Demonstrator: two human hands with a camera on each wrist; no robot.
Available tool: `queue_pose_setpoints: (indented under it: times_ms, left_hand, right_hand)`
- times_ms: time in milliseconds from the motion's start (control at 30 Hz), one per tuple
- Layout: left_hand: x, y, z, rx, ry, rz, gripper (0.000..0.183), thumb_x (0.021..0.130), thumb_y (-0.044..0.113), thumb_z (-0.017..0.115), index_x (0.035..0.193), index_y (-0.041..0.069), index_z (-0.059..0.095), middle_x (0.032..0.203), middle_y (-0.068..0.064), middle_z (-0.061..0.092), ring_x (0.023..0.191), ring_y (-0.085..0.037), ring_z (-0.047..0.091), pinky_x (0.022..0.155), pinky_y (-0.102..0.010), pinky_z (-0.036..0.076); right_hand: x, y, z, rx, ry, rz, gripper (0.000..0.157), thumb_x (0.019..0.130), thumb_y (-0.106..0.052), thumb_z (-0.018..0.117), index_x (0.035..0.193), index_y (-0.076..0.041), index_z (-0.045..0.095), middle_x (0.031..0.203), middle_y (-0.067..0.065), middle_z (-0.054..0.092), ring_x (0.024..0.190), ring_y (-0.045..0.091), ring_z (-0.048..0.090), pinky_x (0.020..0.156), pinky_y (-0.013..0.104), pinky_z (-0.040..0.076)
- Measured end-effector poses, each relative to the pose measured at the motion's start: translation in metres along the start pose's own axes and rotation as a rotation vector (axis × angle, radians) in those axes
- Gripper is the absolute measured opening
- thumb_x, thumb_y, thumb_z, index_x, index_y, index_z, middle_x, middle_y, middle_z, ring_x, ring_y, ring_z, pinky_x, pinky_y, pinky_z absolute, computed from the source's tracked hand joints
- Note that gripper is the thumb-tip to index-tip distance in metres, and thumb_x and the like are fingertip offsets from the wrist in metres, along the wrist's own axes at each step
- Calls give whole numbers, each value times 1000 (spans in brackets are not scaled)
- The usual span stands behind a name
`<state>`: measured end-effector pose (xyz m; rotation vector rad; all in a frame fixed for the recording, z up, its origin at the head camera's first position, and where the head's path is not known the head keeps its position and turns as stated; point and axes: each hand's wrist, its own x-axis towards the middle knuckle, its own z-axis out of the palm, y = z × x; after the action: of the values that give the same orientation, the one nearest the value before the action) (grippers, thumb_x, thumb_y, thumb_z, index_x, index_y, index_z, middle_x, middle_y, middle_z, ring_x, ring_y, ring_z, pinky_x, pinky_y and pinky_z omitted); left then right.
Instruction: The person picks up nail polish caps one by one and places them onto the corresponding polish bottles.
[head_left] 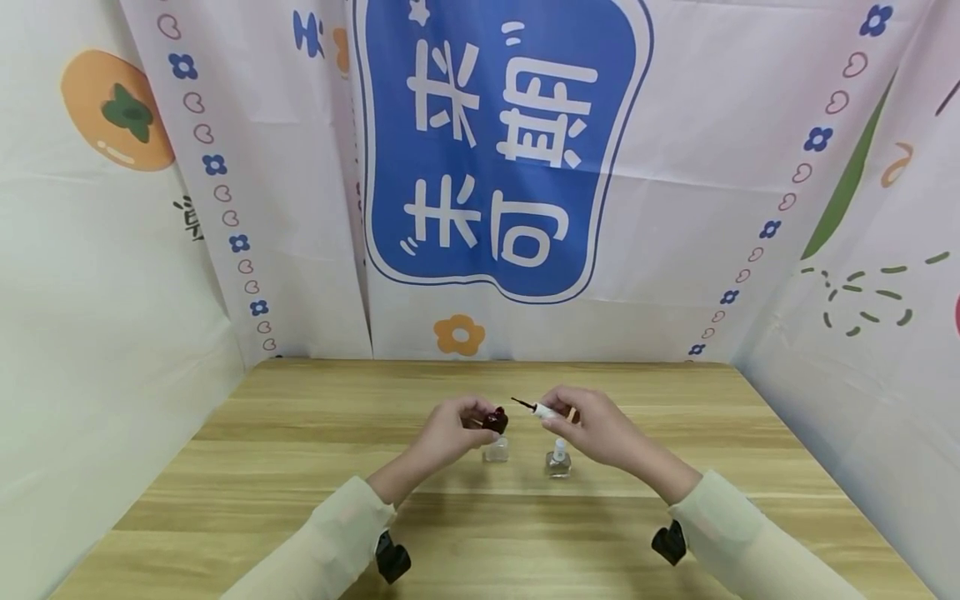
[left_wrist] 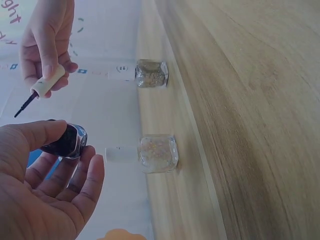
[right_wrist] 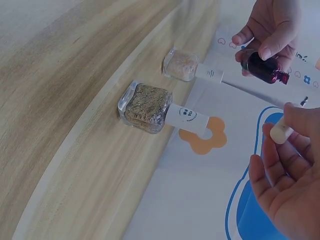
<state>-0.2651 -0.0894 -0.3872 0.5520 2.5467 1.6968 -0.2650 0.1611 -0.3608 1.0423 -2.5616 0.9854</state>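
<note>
My left hand (head_left: 448, 429) pinches a small dark red nail polish bottle (right_wrist: 262, 67) between thumb and fingers, above the table. Its neck is uncapped and points toward the other hand in the right wrist view. Opposite it, my right hand (head_left: 592, 423) grips the white nail polish cap (left_wrist: 49, 81), whose dark-coated brush (head_left: 522, 404) points at the bottle with a gap between them. Below the hands stand two capped bottles: a clear one with pale flakes (left_wrist: 158, 153) under the left hand, and one with gold glitter (right_wrist: 146, 107) nearer the right.
The wood-grain table (head_left: 480, 533) reaches back to a printed white cloth (head_left: 675, 250) hung behind and at both sides. A black wrist camera (head_left: 392, 557) sits under the left sleeve, another black camera (head_left: 669, 542) under the right one.
</note>
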Motion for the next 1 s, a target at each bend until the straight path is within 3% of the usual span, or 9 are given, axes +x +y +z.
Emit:
queue_pose_setpoints:
  times_ms: [500, 1000]
  left_hand:
    - [-4, -1, 0, 25, -20, 15, 21, 83, 3, 75, 103, 5, 67, 93, -4, 67, 82, -18, 63, 69, -29, 57]
    - [-6, -2, 3, 57, -22, 26, 19, 83, 6, 76, 100, 8, 67, 93, -1, 67, 84, -17, 63, 69, -31, 56]
  right_hand:
    - [-1, -2, 0, -32, -33, -2, 9, 92, -18, 68, 100, -20, 66, 85, -14, 59, 75, 7, 54, 62, 26, 49]
    - [-2, -5, 0, -80, -32, -20, 10, 91, -16, 70, 100, -18, 66, 87, -13, 59, 76, 7, 54, 63, 26, 49]
